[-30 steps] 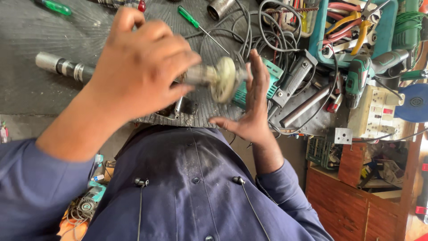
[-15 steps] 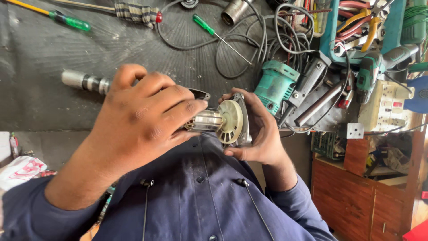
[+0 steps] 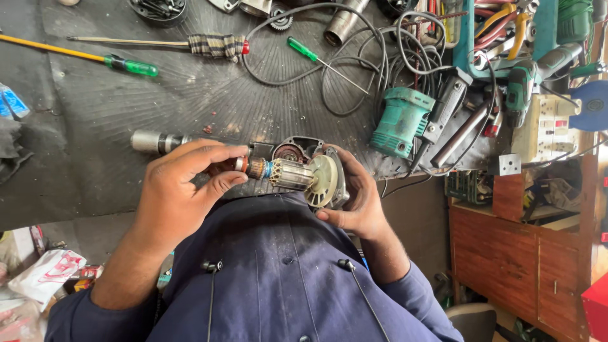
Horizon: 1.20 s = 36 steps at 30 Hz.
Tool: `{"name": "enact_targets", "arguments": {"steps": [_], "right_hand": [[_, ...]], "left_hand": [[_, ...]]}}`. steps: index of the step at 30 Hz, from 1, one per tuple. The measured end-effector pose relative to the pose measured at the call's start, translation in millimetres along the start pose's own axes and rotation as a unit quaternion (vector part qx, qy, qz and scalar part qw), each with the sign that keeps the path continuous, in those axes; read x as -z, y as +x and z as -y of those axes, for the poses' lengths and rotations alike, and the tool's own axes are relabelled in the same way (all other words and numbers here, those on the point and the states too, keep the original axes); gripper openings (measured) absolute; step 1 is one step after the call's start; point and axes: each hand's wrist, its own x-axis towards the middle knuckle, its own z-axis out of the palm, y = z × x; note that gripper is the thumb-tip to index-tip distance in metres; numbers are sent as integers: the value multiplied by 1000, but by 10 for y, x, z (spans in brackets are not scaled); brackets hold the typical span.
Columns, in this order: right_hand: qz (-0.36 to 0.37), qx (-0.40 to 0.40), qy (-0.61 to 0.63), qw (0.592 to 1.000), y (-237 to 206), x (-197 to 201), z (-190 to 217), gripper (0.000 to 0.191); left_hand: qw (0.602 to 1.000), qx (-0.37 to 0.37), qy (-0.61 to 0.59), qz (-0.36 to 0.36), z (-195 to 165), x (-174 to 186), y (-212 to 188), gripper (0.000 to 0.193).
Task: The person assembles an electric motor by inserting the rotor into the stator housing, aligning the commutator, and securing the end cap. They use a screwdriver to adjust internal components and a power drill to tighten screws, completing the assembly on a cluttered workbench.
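A single head-worn view is given, aimed steeply down, close over the hands and the bench [image 3: 190,101].

Between both hands, motor armature [image 3: 286,174]: coppery windings, dull grey metal core, cream plastic fan [image 3: 321,180] with matt finish. Beyond the left hand [image 3: 180,190], bright smooth metal chuck [image 3: 152,141] on rough, ribbed black rubber mat [image 3: 190,95]. Past the right hand [image 3: 358,202], scuffed teal plastic tool housing [image 3: 400,121]. Below, matt navy cloth shirt [image 3: 285,278].
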Motion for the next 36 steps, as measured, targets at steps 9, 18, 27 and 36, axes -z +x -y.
{"name": "enact_targets", "arguments": {"steps": [9, 18, 27, 36], "right_hand": [[-11, 14, 8, 1000, -19, -375, -11, 108], [12, -6, -1, 1000, -48, -529, 40, 107], [-18, 7, -36, 999, -49, -579, 29, 108], [-8, 12, -25, 1000, -68, -562, -9, 108]], "left_hand": [[1000, 2, 9, -20, 100, 190, -85, 26], [998, 24, -42, -26, 182, 273, -210, 22], [994, 72, -84, -8, 327, 243, -226, 20], [994, 76, -81, -3, 345, 248, -224, 19]]}}
